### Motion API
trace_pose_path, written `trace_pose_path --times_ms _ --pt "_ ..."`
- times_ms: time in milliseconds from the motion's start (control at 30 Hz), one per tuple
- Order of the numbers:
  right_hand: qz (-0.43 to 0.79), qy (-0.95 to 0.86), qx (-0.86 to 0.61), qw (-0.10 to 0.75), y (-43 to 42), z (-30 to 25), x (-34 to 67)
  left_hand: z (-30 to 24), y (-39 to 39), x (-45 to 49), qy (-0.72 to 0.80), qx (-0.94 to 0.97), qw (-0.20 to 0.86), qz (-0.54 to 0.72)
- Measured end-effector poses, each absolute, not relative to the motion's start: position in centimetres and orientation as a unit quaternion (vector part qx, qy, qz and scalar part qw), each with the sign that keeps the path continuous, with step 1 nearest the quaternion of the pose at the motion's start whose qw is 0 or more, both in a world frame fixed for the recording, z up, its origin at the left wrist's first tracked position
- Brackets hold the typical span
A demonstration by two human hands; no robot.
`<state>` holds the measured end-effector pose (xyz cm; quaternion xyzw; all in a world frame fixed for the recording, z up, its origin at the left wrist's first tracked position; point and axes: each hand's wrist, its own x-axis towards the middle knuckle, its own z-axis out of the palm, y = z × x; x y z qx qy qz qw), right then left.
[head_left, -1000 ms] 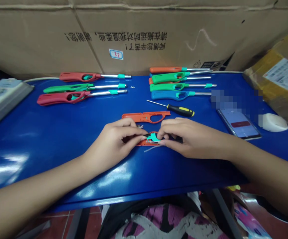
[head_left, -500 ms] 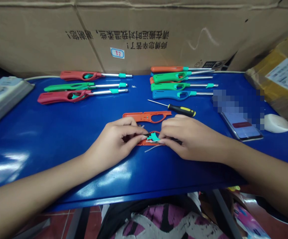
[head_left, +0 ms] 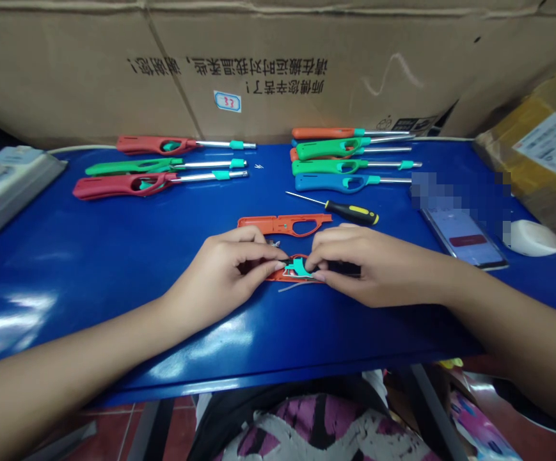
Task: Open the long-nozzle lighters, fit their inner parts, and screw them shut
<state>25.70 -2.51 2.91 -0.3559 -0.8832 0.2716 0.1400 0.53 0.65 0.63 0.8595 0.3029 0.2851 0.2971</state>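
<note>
Shiny blue desk (head_left: 306, 346) ran across the front of the person, with a dark and pink cloth (head_left: 316, 429) showing below its edge. Both arms reached in from the near corners and met in the middle. The left hand (head_left: 222, 275) and the right hand (head_left: 368, 269) were curled and closed, palms down, with their fingertips pinched close together. Between them sat a small teal plastic piece (head_left: 297, 267) with bumpy, pointy edges and a bit of white along it. It lay on an orange lighter shell (head_left: 278, 276), and the hands held both close to the desk. Most of that shell was hidden by the fingers, but its long side seemed to run left to right across the desk. A thin silver wire (head_left: 291, 287) stuck out below it.

Just past the hands lay a second orange shell (head_left: 282, 224), open and hollow, also pointing left to right. Near it was a black and yellow screwdriver (head_left: 352, 213), its thin tip pointing left. To the right were a phone (head_left: 464, 240) and a white mouse (head_left: 531, 238). Farther back, whole lighters (head_left: 124, 186) in red, green, orange and blue lay in two groups, their metal tubes pointing right. Behind them stood a big cardboard box (head_left: 239, 64) with upside-down writing.
</note>
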Motion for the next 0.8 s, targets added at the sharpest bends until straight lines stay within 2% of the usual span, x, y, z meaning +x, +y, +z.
trace_pose_path --times_ms 233,500,800 --pt "0.258 -0.89 -0.359 0.114 -2.59 3.08 25.86 0.93 0.75 0.32 0.287 0.872 0.275 0.286" --pt "0.241 -0.896 -0.351 0.126 -2.47 2.78 25.88 1.52 0.75 0.0 0.278 0.883 0.264 0.27" --pt "0.07 -0.954 -0.278 0.093 -2.78 3.08 25.89 1.26 0.82 0.16 0.294 0.874 0.268 0.279"
